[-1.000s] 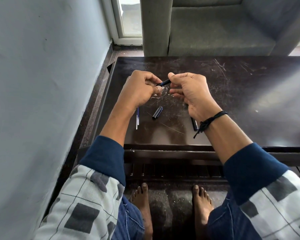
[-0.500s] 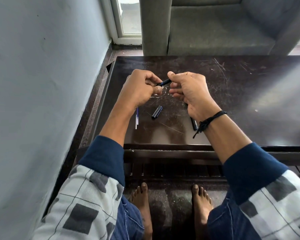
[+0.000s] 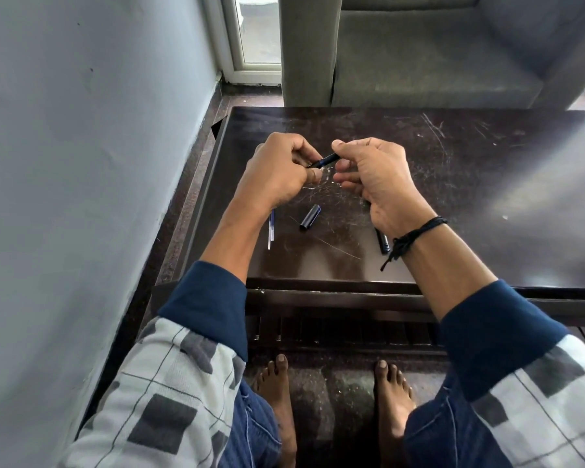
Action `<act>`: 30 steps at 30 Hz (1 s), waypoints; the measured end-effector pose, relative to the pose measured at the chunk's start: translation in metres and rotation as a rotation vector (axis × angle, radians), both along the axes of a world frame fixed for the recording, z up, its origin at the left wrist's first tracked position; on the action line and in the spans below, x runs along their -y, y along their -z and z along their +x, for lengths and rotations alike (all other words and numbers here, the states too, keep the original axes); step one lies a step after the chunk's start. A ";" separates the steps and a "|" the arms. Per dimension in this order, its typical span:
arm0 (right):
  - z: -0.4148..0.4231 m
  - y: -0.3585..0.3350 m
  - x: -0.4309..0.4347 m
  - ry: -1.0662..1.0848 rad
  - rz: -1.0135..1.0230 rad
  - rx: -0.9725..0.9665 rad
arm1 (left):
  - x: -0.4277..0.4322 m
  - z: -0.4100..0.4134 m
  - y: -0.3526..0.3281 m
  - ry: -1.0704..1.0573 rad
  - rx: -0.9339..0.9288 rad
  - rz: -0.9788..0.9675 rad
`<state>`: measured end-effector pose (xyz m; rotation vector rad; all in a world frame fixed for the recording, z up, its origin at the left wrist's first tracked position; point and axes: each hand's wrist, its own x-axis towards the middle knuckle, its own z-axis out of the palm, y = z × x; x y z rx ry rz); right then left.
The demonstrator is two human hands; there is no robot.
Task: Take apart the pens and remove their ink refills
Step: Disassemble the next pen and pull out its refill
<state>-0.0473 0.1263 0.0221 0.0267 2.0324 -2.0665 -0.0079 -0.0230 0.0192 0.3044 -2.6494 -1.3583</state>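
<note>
Both hands are raised over the dark table (image 3: 453, 184) and hold one dark pen (image 3: 326, 160) between them. My left hand (image 3: 277, 172) pinches its tip end with curled fingers. My right hand (image 3: 375, 177) grips the barrel end between thumb and forefinger. Most of the pen is hidden inside the two hands. On the table below lie a dark pen cap (image 3: 310, 217), a thin ink refill (image 3: 271, 229) partly under my left wrist, and a black pen part (image 3: 383, 243) half hidden by my right wrist.
The table's left edge runs close to a grey wall (image 3: 81, 163). A grey sofa (image 3: 419, 55) stands right behind the table's far edge. My bare feet (image 3: 335, 400) rest on the floor under the table's near edge.
Both hands stay on the pen in nearly the same place. The visible stretch of pen between them looks slightly longer now.
</note>
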 end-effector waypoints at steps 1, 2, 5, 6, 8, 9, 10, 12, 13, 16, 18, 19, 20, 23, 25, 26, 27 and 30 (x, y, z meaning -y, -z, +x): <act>0.000 0.000 0.000 0.000 0.004 -0.001 | 0.000 0.000 0.000 0.000 0.000 0.000; 0.000 0.000 0.000 -0.001 0.006 -0.003 | 0.000 0.000 0.000 -0.001 0.002 -0.002; 0.000 0.000 0.001 -0.004 0.007 -0.008 | -0.001 0.001 -0.001 -0.005 0.007 -0.023; 0.001 0.000 0.001 -0.005 0.008 -0.010 | -0.001 0.001 -0.001 -0.006 0.006 -0.028; 0.002 0.000 0.002 -0.004 0.011 -0.015 | -0.001 0.001 -0.002 -0.008 0.005 -0.035; 0.002 0.000 0.002 -0.004 0.012 -0.017 | -0.001 0.001 -0.002 -0.008 0.004 -0.040; 0.002 0.000 0.002 -0.003 0.012 -0.019 | -0.001 0.000 -0.002 -0.010 0.002 -0.043; 0.003 -0.001 0.002 -0.001 0.012 -0.023 | -0.001 0.000 -0.001 -0.012 -0.001 -0.046; 0.003 -0.001 0.002 -0.001 0.011 -0.025 | -0.001 0.000 -0.001 -0.011 -0.001 -0.047; 0.003 -0.001 0.002 0.000 0.012 -0.027 | -0.001 0.000 -0.001 -0.011 -0.001 -0.054; 0.004 -0.001 0.002 0.000 0.015 -0.027 | -0.002 0.000 0.000 -0.012 -0.001 -0.064; 0.004 -0.001 0.003 0.000 0.017 -0.028 | -0.002 -0.001 0.000 -0.011 -0.002 -0.069; 0.004 -0.001 0.003 0.001 0.020 -0.029 | -0.002 -0.001 0.000 -0.011 -0.004 -0.073; 0.003 -0.001 0.003 0.002 0.027 -0.030 | -0.002 -0.001 0.000 -0.008 0.000 -0.079; 0.004 -0.001 0.003 -0.001 0.030 -0.029 | -0.002 -0.002 0.000 0.000 0.003 -0.083; 0.004 -0.001 0.004 -0.005 0.032 -0.029 | -0.003 -0.002 0.000 0.004 0.003 -0.088; 0.005 -0.001 0.004 -0.008 0.035 -0.029 | -0.003 -0.002 0.000 0.007 0.002 -0.093; 0.006 -0.001 0.005 -0.010 0.038 -0.030 | -0.002 -0.002 0.000 0.009 -0.001 -0.090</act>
